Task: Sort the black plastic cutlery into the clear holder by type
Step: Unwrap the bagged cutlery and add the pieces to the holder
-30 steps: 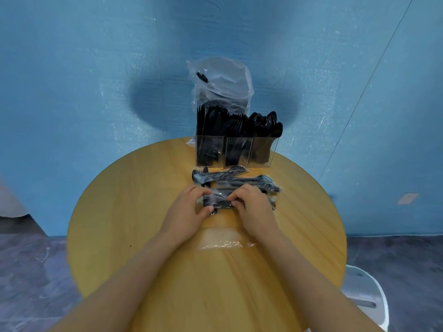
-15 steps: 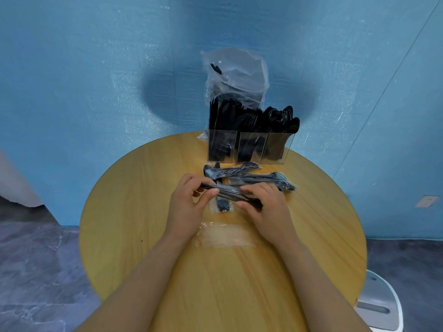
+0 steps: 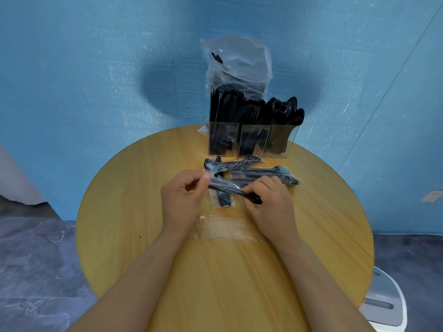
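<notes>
A clear three-compartment holder (image 3: 251,141) stands at the table's far edge, packed with black cutlery: knives on the left, forks in the middle, spoons on the right. In front of it lie several wrapped cutlery packets (image 3: 261,172). Both hands hold one wrapped packet (image 3: 227,186) just above the table. My left hand (image 3: 183,196) pinches the clear wrapper at its left end. My right hand (image 3: 269,202) grips the black handles at its right end. Another packet (image 3: 223,200) lies on the table under them.
The round wooden table (image 3: 134,212) carries an empty clear wrapper (image 3: 225,228) near my wrists. A clear plastic bag (image 3: 237,65) stands behind the holder against the blue wall. A white stool (image 3: 386,305) is at the lower right.
The packet has been lifted off the pile and now slants between my hands. My hands have drawn apart along it, and black handles show at its right end.
</notes>
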The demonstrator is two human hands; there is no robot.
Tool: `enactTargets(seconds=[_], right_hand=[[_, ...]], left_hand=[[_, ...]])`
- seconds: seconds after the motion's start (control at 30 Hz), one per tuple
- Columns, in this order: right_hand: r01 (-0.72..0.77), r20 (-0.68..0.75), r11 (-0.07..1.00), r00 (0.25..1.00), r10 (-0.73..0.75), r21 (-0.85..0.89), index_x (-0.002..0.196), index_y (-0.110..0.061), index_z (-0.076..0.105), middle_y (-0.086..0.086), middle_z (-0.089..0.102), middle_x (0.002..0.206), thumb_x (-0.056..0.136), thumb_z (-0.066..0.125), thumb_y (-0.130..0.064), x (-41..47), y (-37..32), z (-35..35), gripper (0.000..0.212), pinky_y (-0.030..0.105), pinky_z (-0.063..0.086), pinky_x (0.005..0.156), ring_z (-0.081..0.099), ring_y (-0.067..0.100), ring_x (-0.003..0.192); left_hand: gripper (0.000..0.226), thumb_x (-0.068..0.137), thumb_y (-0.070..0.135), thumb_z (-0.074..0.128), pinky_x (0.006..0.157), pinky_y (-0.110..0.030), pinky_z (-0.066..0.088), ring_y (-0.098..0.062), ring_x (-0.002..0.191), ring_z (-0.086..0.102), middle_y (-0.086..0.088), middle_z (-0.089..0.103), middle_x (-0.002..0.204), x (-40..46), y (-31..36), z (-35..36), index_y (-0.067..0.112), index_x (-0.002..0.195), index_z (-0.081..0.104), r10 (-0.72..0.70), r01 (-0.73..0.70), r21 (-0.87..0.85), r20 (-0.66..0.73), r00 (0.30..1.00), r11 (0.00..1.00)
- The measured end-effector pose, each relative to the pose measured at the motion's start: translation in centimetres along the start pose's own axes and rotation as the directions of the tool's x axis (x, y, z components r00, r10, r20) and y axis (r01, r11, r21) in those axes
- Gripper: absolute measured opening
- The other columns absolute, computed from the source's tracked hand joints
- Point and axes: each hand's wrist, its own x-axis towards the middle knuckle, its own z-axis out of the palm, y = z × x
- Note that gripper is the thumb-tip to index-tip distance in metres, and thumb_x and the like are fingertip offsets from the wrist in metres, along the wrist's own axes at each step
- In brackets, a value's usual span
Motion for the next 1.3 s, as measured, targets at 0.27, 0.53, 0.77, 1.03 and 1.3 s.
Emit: enactTargets(seconds=[0.27,0.53,0.77,1.03,1.3], right_hand=[[0.019,-0.062,0.999,0.998,-0.022,-0.046,0.073,-0.013,0.060,-0.002,0.056,0.075,0.066,0.076,-0.003,0.0,0.4,0.3,0.020,0.026,0.038,0.061,0.046,0.016,0.072],[-0.060,-0.026,0.994,0.998,0.062,0.090,0.104,-0.019,0.067,-0.008,0.055,0.103,0.078,0.061,-0.048,0.0,0.0,0.1,0.039,0.018,0.031,0.084,0.035,0.005,0.097],[-0.447,0.050,0.776,0.878,0.476,0.445,0.127,-0.015,0.052,0.003,0.059,0.115,0.092,0.054,-0.037,-0.1,0.2,-0.4,0.042,0.041,0.048,0.091,0.055,0.021,0.105],[-0.410,-0.025,0.723,0.861,0.508,0.556,0.104,-0.019,0.055,-0.009,0.059,0.087,0.091,0.060,-0.020,0.3,0.0,-0.7,0.014,0.022,0.049,0.063,0.057,0.016,0.070],[-0.395,-0.024,0.648,0.842,0.538,0.652,0.100,-0.016,0.057,-0.006,0.059,0.081,0.091,0.060,-0.016,0.3,-0.1,-1.1,0.009,0.012,0.045,0.058,0.054,0.005,0.059]], left_hand=[[0.015,0.095,0.029,0.048,0.072,-0.022,0.056,0.002,0.080,0.063,0.004,0.057,0.098,0.3,0.4,0.1,0.014,0.098,0.049,-0.231,0.258,-0.262,0.130,0.964,0.930],[0.011,0.092,0.008,0.056,0.066,-0.017,0.054,-0.003,0.079,0.066,0.000,0.063,0.096,0.5,0.1,0.0,0.019,0.092,0.056,-0.232,0.256,-0.233,0.125,0.965,0.938],[0.008,0.092,0.008,0.056,0.069,-0.017,0.055,-0.001,0.080,0.066,-0.001,0.061,0.097,0.6,0.2,-0.1,0.008,0.100,0.055,-0.238,0.261,-0.280,0.112,0.965,0.924],[0.031,0.086,0.018,0.066,0.077,-0.003,0.037,0.003,0.087,0.045,0.007,0.039,0.113,0.4,-0.4,-0.6,0.019,0.111,0.048,0.032,-0.002,0.175,-0.170,0.985,0.985],[0.014,0.094,0.024,0.055,0.072,0.001,0.037,0.004,0.087,0.053,0.005,0.058,0.099,0.2,-0.6,-0.2,0.019,0.106,0.056,-0.035,0.029,0.160,0.034,0.999,0.987]])
